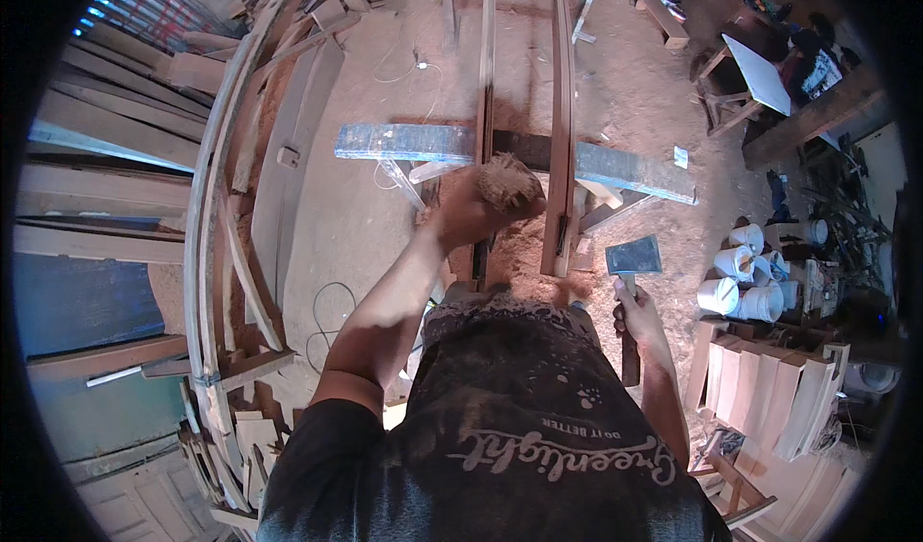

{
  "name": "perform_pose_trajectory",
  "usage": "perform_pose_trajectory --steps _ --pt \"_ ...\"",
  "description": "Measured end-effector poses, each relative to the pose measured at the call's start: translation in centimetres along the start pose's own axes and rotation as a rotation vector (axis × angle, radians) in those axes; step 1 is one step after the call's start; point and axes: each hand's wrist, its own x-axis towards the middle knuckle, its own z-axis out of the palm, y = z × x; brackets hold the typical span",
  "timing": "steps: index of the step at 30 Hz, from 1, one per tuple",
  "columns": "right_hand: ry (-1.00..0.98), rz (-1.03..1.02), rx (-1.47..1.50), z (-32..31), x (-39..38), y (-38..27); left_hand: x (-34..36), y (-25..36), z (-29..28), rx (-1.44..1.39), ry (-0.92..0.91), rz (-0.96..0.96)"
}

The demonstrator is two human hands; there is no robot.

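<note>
Near the rails point(562, 110), right hand point(636, 315) grips hatchet point(634, 257), left hand point(469, 211) clump point(508, 183); a stray swing could gouge either rail.

Hatchet head point(633, 256): dull grey metal, matt, scuffed. Its handle point(631, 357): brown wood, fairly smooth. Clump point(507, 183): rough, fibrous, looks like wood shavings. Long beams point(562, 119): reddish-brown wood, flat smooth faces, matt. Cross plank point(404, 141): wood, worn blue-grey surface, patchy. Shirt point(510, 369): dark matt cloth, dusty. Floor point(375, 225): rough, powdery, sawdust-like. Buckets point(762, 304): white plastic, smooth, slight sheen. Stacked boards point(774, 379): pale bare wood, matt.
</note>
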Motion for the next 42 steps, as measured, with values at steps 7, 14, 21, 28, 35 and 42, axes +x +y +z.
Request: perform_pose_trajectory --steps 7,14,21,28,35,42 --pt "-0.033 0.017 -0.019 2.8 -2.0 -3.2 -1.6 0.7 -0.8 -0.415 0.062 -0.292" --pt "-0.172 -0.077 -0.170 3.6 -3.2 -6.7 -5.6 -2.6 -0.8 -0.668 0.611 -0.489" --pt "-0.253 -0.319 -0.400 5.9 -4.3 -12.2 -7.2 -4.8 1.2 0.619 0.677 0.033" --pt "-0.496 -0.666 -0.526 7.8 -4.6 -18.1 -7.7 -7.1 2.7 -0.851 0.698 -0.208" --pt "-0.545 -0.823 -0.695 9.6 -8.0 -24.0 -5.3 -5.5 4.4 -0.709 1.018 -0.345" --pt "-0.597 -1.241 -0.613 12.9 -9.3 -27.1 -7.2 -6.3 4.3 -0.020 0.789 -0.282"
